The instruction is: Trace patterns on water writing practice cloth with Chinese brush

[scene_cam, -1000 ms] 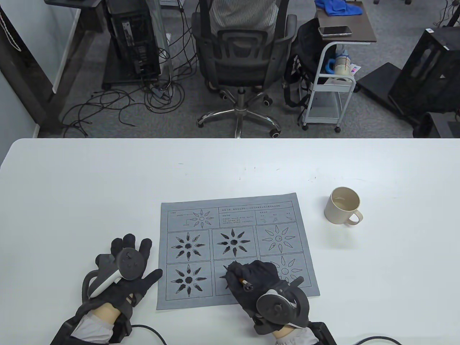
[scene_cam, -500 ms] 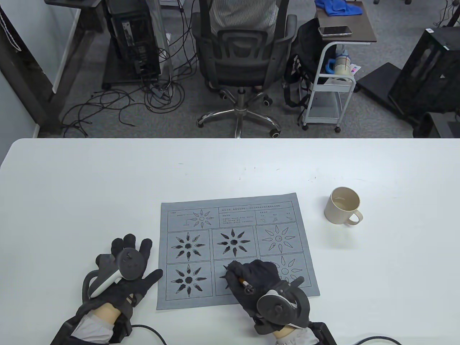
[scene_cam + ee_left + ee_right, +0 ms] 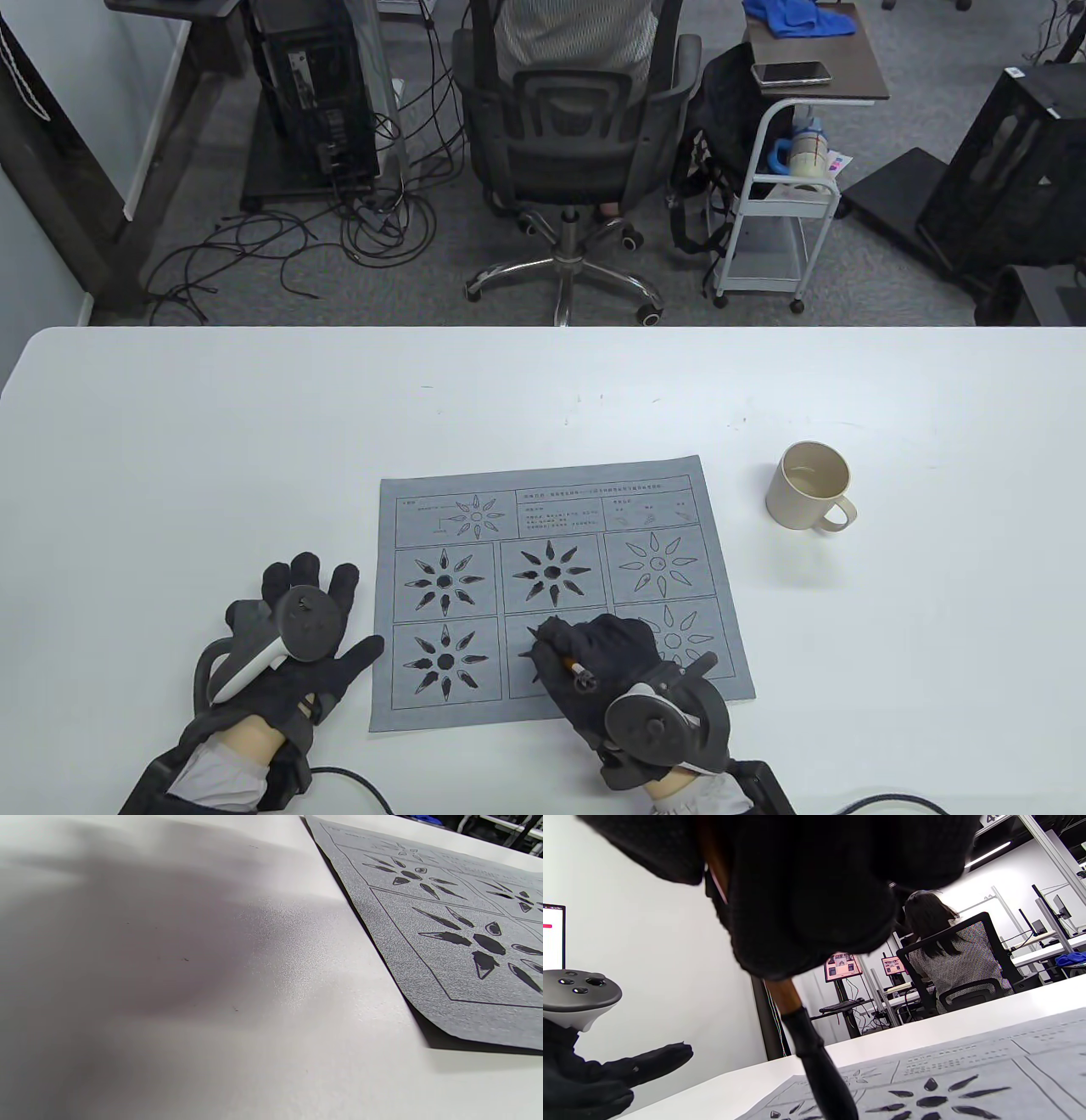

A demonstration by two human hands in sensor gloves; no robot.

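Note:
The grey water writing cloth lies flat on the white table, printed with sunburst patterns; three are filled dark, and the two on the right are outlines. My right hand rests on the bottom middle cell and grips the Chinese brush, its tip down on the cloth. In the right wrist view the brush's dark tip points down onto the cloth. My left hand lies flat and open on the table just left of the cloth, apart from it. The left wrist view shows the cloth's left edge.
A beige mug stands on the table to the right of the cloth. The table's far edge faces an office chair and a small cart.
The brush's rear end shifted slightly in my right hand; the hands otherwise stay in place.

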